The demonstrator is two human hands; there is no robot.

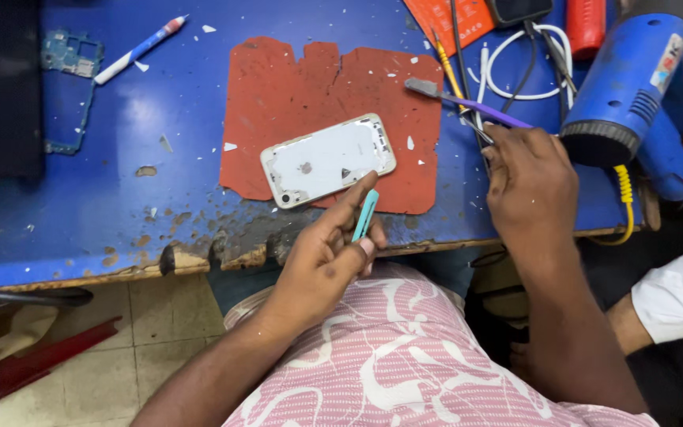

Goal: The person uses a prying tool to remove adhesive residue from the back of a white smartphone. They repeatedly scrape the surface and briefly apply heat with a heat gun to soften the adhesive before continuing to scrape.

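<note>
Pinching a teal pry tool (366, 214), the left hand (322, 257) waits at six o'clock of the unopened white phone (328, 160); the right hand (530, 183) closes on tweezers (476, 128) at three o'clock.

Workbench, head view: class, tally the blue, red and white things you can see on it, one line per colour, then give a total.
Blue: 2, the heat gun and the table.
Red: 1, the work mat.
White: 2, the phone and the coiled cable.
Total: 5.
</note>
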